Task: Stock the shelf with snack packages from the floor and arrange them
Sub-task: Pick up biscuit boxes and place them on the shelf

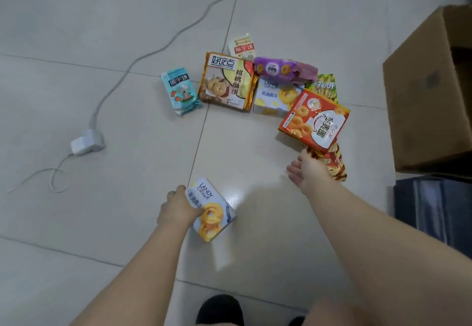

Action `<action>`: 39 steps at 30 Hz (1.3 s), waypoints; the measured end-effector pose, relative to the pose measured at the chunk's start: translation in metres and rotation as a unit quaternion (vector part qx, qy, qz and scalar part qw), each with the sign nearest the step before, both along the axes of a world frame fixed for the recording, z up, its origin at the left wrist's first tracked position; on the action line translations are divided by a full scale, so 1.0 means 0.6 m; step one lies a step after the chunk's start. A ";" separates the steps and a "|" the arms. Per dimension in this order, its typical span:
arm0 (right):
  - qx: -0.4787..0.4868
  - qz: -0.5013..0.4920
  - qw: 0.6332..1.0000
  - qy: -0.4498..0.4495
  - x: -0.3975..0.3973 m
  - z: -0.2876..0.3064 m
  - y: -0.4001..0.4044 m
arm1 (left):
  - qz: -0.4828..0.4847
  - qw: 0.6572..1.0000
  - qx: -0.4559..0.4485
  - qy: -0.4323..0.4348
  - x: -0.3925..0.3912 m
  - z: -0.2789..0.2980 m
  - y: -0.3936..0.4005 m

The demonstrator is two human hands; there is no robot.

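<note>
Left hand (pixel 176 208): grips cookie box (pixel 210 210) by its edge, lifted clear for carrying.
Right hand (pixel 307 170): fingers spread wide, reaching toward red box (pixel 315 120).
Remaining packages: clustered on floor (pixel 102 223) beside cardboard carton (pixel 421 90).
Shelf: out of view.

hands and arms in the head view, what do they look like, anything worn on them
Both arms are bare from the frame's lower edge to the wrist: no sleeves in view. The left hand and right hand wear no gloves, and no watch, bracelet or ring shows. The fingers are bare too; the picture is too soft to judge the nails.
</note>
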State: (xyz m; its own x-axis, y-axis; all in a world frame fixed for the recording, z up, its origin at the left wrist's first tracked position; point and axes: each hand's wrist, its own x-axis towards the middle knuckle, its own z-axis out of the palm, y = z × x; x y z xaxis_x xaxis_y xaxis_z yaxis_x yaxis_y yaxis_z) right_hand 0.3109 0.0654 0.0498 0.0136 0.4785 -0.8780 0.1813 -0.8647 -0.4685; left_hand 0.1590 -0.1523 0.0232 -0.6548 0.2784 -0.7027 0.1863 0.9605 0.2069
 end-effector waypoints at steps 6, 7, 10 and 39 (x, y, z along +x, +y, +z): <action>-0.012 -0.090 0.994 0.062 -0.043 -0.087 0.071 | 0.042 0.997 0.057 -0.025 -0.004 -0.116 0.006; -0.014 -0.102 0.993 0.066 -0.046 -0.097 0.080 | 0.048 0.996 0.067 -0.017 -0.005 -0.121 0.014; 0.024 -0.064 0.995 0.073 -0.047 -0.122 0.092 | 0.128 0.984 0.121 0.019 -0.012 -0.131 0.045; 0.266 0.435 0.821 -0.257 0.067 -0.167 0.044 | 0.284 0.900 0.305 -0.126 -0.023 -0.152 0.099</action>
